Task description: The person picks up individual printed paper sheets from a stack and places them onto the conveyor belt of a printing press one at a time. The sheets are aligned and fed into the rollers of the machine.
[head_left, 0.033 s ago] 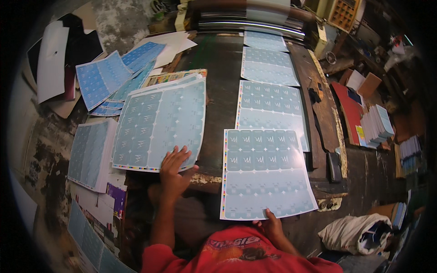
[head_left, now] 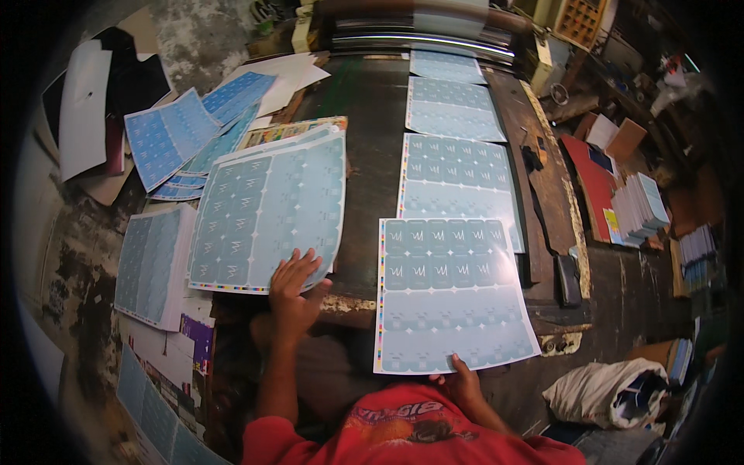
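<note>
My right hand (head_left: 463, 378) pinches the near edge of a pale blue-green printed sheet (head_left: 439, 306), thumb on top and fingers beneath. That sheet has a grid of rounded panels and a strip of colour patches along its left edge. To the left, my left hand (head_left: 294, 293) lies with fingers spread on the near right corner of a loose pile of similar printed sheets (head_left: 287, 201). Beyond the held sheet, more printed sheets (head_left: 457, 182) lie in a row, partly overlapping, leading back to metal rollers (head_left: 422, 46).
A thick stack of printed sheets (head_left: 147, 267) stands left of the pile. Bluer sheets (head_left: 167, 136) and white paper (head_left: 294, 81) lie behind it. A dark rail (head_left: 535, 209) runs along the table's right side. A white sack (head_left: 604, 391) and paper bundles (head_left: 639, 205) are at right.
The table and its sheets appear slightly further left in the picture. Both hands keep the same pose, the right one still on its sheet.
</note>
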The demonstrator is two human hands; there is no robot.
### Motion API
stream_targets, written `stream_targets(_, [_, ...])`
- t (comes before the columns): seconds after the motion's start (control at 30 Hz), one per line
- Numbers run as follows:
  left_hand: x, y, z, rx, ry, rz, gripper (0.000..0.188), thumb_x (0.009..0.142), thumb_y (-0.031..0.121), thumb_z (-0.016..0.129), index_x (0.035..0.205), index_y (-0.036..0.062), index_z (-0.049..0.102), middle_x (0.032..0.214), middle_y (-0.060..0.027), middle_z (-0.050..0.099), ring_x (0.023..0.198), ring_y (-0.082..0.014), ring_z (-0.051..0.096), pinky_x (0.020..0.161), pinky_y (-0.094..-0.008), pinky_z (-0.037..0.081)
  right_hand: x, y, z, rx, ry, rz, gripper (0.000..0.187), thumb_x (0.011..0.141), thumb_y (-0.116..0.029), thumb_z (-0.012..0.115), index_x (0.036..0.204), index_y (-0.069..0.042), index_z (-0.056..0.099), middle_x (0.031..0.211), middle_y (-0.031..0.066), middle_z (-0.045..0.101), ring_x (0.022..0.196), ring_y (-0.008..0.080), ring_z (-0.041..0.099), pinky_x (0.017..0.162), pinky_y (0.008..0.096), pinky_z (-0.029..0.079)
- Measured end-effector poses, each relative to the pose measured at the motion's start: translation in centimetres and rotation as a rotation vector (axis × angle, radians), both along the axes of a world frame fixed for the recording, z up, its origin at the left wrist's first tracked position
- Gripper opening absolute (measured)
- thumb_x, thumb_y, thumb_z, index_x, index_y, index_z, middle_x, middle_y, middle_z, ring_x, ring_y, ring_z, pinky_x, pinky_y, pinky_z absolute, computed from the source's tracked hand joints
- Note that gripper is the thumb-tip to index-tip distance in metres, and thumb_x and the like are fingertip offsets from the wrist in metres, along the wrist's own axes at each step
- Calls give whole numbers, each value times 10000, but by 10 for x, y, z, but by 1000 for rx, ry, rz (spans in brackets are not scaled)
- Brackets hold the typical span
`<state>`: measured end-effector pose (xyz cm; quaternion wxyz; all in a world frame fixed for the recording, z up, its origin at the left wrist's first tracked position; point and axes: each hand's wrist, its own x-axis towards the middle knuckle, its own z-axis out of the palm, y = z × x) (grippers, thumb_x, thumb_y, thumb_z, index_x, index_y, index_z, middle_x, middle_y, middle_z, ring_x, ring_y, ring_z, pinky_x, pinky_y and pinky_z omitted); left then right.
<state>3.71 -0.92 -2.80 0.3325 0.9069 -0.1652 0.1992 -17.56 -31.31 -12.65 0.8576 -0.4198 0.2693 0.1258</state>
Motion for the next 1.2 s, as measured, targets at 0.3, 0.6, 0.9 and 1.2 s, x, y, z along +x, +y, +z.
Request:
stream_targets(0.3, [0, -8, 0, -137, 101, 145, 331, 973, 339, 564, 1150, 88, 688, 1192, -82, 690, 1257, -261, 559, 1086, -468, 283, -19, 3, -2, 71, 46, -23, 441, 987, -364, 506, 1225, 8, 492, 940, 156, 662, 780, 245, 643, 658, 314, 466])
stream_targets(0.6, [14, 6, 32, -348, 414, -113, 592, 845, 347, 753, 1291, 4, 570, 1277, -200, 614, 1243, -300, 554, 1061, -420, 383, 4, -7, -18, 142, -74, -69, 456, 1019, -373, 448, 1222, 32, 496, 967, 194, 668, 816, 256, 655, 678, 338, 486])
stream_targets(0.9, [249, -184, 35, 319, 801, -404, 925, 796, 751, 583, 1269, -44, 549, 1138, -227, 622, 1070, -310, 606, 854, -455, 509, 45, -24, -26, 171, -97, -99, 485, 1027, -405, 437, 1196, 42, 521, 923, 203, 688, 782, 258, 668, 726, 355, 539])
stream_targets(1.2, [407, -244, -127, 74, 729, -84, 1020, 763, 821, 524, 1140, -123, 608, 999, -270, 662, 910, -324, 668, 771, -435, 519, 90, -28, -11, 219, -46, -96, 526, 1020, -437, 448, 1276, 20, 481, 1025, 193, 677, 890, 250, 674, 777, 342, 522])
